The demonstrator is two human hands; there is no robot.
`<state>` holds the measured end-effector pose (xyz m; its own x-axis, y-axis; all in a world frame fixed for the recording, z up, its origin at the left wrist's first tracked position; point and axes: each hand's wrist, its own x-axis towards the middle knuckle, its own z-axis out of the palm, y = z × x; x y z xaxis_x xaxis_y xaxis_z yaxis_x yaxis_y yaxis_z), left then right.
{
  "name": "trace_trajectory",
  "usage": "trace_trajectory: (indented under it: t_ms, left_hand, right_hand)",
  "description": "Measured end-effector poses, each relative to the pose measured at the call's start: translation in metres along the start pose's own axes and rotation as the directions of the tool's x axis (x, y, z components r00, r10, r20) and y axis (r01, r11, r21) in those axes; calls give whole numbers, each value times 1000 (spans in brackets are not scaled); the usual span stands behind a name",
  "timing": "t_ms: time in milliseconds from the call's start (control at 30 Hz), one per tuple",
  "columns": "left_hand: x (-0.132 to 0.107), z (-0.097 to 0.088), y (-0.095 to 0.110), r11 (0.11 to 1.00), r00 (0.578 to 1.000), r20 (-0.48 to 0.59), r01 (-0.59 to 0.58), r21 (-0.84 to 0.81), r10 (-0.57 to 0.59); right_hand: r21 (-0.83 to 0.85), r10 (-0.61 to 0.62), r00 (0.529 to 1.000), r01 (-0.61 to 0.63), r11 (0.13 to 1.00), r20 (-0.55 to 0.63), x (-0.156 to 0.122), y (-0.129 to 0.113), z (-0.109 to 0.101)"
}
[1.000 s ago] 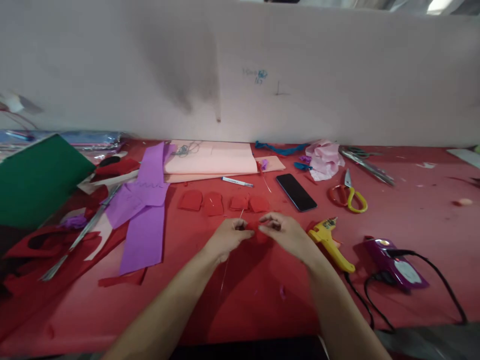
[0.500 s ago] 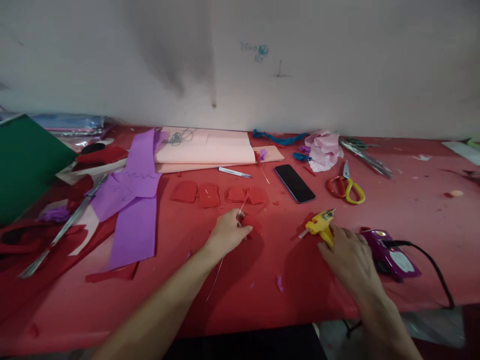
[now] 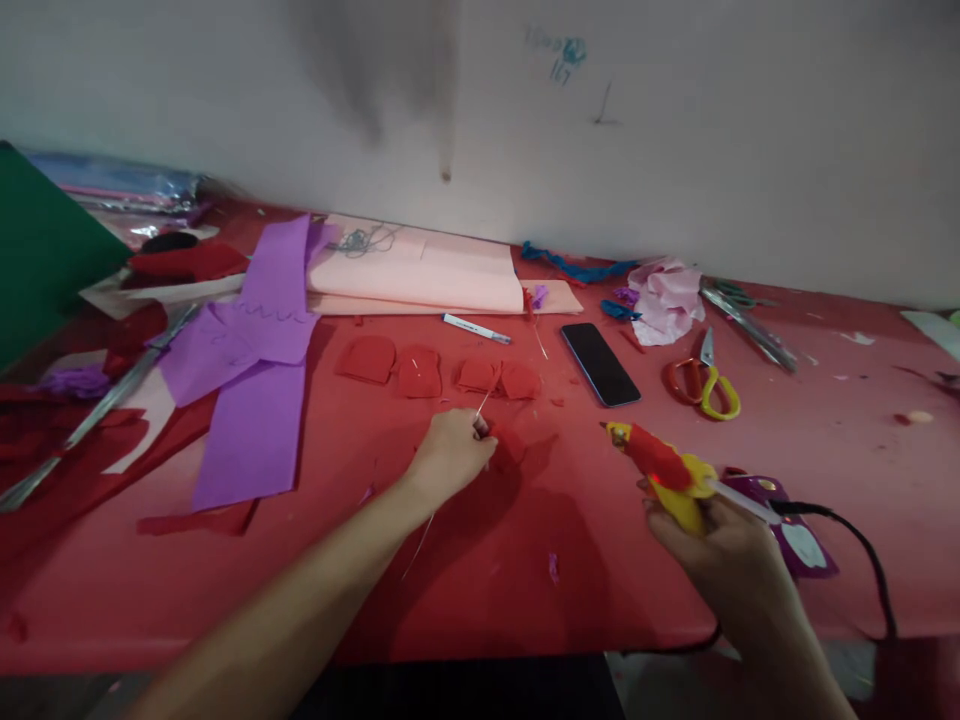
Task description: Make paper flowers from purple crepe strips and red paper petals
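My left hand (image 3: 448, 456) pinches a thin wire with a small red paper piece (image 3: 512, 443) at its tip, low over the red table (image 3: 480, 560). My right hand (image 3: 724, 545) holds a yellow and red glue gun (image 3: 660, 463) lifted off the table, its nozzle pointing left toward the red piece. A black cord (image 3: 862, 545) trails from the gun. Several cut red paper pieces (image 3: 420, 372) lie in a row just beyond my left hand.
A black phone (image 3: 600, 364), red and yellow scissors (image 3: 701, 381), a white pen (image 3: 475, 329), purple paper strips (image 3: 251, 370), pink paper sheets (image 3: 420, 280), a purple device (image 3: 787, 525) and crumpled pink tissue (image 3: 664, 298) lie around. Green card (image 3: 41, 250) and metal strips sit at left. A wall runs behind.
My right hand left the red piece, reached right, gripped the glue gun and lifted it with the nozzle turned left. My left hand stayed on the wire.
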<state>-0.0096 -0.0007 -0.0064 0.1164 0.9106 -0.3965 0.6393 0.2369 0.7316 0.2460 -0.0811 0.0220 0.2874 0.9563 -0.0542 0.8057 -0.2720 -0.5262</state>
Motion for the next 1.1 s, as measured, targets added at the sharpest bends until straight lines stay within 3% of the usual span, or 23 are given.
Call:
trace_trajectory:
  t_ms: [100,233,367,533,667,1100]
  left_hand:
    - [2,0,-1,1000,1000,-4,-19,23,19]
    - [5,2,-3,998,999,-23,-39,43,40]
    - [6,2,-2,997,999,-15,-43,62,44]
    - [4,0,1,997,999,-8,-37,68,37]
    - [4,0,0,999,999,-7,-31,40,32]
    - [6,2,-3,999,999,-24,-26,47,27]
  right_hand:
    - [69,-27,985,15,997,170,-5,-13,2]
    - [196,-73,875,-25,980,479,-8,-30,6]
    - [203,-80,866,-25,979,494,-9,-33,12]
    - [170,-119,798,21,985,590,-2,-28,16]
    - [138,-123,777,47,989,618,3,-27,18]
    - [121,-119,787,57,991,605,5,-28,19]
